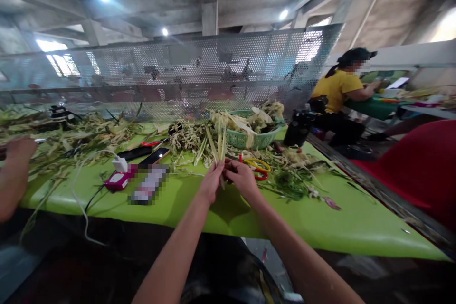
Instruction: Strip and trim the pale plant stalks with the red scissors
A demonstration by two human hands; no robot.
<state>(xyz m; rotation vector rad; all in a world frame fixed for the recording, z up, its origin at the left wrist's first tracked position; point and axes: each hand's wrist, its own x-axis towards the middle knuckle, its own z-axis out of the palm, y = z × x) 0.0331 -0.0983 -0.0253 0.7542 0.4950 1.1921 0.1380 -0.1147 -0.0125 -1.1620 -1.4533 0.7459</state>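
Observation:
Pale green-yellow plant strips [221, 140] stand upright out of my two hands, fanned a little at the top. My left hand [212, 181] is closed round their lower part. Close against it, my right hand [241, 176] has its fingers curled in at the base of the strips; what its fingertips hold is hidden. Just beyond my right hand lie scissors with red and yellow handles [262, 166]. Behind the strips stands a green plastic basket [245, 139] heaped with pale, wilted plant matter.
On the left are a pink power strip [121, 179] with a white charger [120, 164] and two phones. Another person's hand [17, 159] is at the far left. Leaf scraps [103, 133] litter the green table [199, 216]. A perforated metal screen [171, 76] rises behind; a person in yellow [337, 88] sits right.

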